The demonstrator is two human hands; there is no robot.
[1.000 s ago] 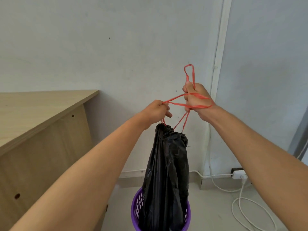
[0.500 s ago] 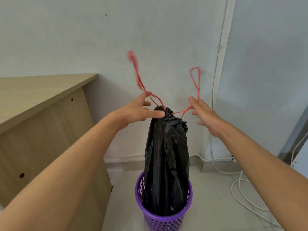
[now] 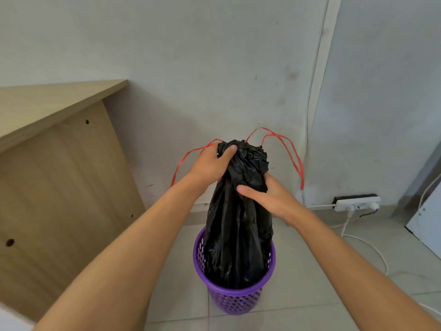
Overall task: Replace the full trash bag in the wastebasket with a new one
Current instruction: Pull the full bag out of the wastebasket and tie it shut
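A full black trash bag (image 3: 238,235) stands upright in a purple perforated wastebasket (image 3: 235,296) on the tiled floor. Its neck is bunched shut, and red drawstring loops (image 3: 294,158) hang loose on both sides. My left hand (image 3: 210,164) grips the top of the bunched neck from the left. My right hand (image 3: 267,195) holds the bag a little lower on the right, its thumb across the front; its fingers are hidden behind the plastic.
A wooden desk (image 3: 55,149) stands close on the left of the basket. A white power strip (image 3: 356,203) with plugs lies at the wall's foot on the right, and white cables (image 3: 367,247) trail over the floor. A white panel (image 3: 427,225) leans at far right.
Both hands have let go of the red drawstrings and dropped onto the bag's neck. The strings now hang slack. The view has tilted downward.
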